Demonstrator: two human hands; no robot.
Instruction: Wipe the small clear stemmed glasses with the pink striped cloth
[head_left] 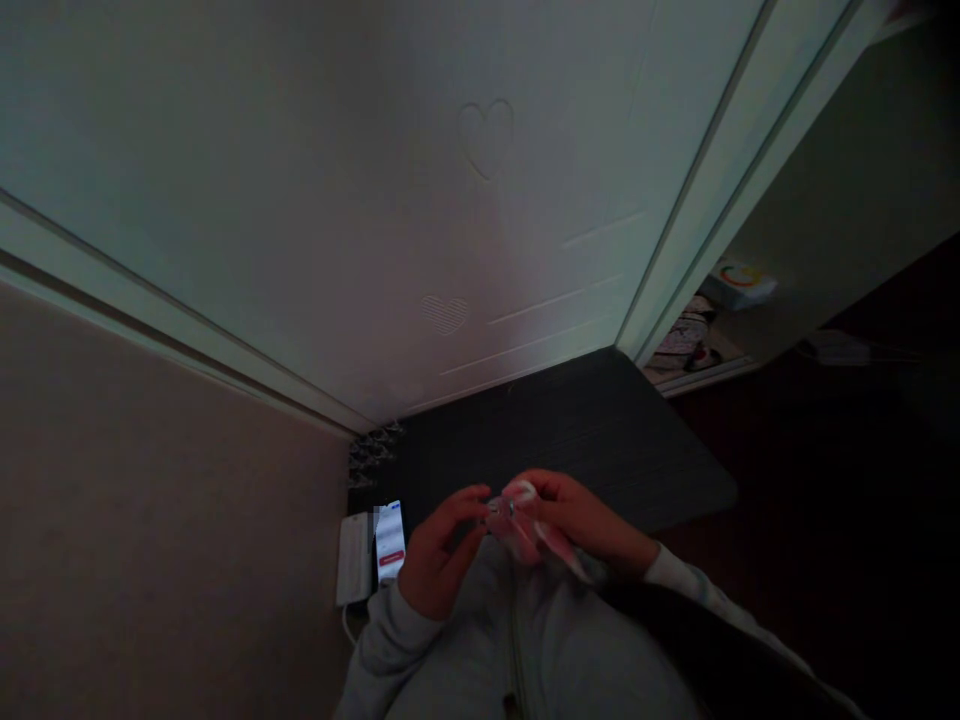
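Just in front of my body, both hands are at a small pink and white thing that looks soft, with shiny clear spots at its left end. Its exact kind is too blurred and dark to make out. My right hand is closed around its upper right part, and a strip of it hangs below the fingers. On the other side, my left hand has thumb and fingertips at its left end, seemingly pinching it. The gripped parts are hidden behind the fingers.
Below the hands lies a dark board-like surface against a white door with heart patterns. A lit phone and a white power strip lie to the left by the wall. At right, a white box stands beyond the frame.
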